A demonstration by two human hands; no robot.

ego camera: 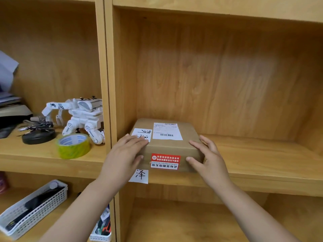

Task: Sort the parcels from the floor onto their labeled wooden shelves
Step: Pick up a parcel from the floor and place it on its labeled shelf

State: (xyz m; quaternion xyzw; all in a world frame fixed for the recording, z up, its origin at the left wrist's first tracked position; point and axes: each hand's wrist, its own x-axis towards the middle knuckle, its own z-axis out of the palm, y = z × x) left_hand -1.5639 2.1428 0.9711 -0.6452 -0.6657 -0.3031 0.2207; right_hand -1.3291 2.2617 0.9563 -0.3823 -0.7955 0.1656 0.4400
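Your left hand [125, 152] and right hand [208, 158] clasp the box [166, 145] at the shelf's [262, 165] front edge, near its left corner — push it squarely back, clear of the label [139, 175], before releasing.

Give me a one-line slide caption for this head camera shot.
Both hands, left hand and right hand, set a cardboard parcel onto a labeled wooden shelf.

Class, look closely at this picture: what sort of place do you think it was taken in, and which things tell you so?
Probably an office or workshop storeroom used for sorting parcels. A cardboard parcel with a shipping label sits on a wooden shelf tagged with a handwritten name label, beside a packing tape roll.
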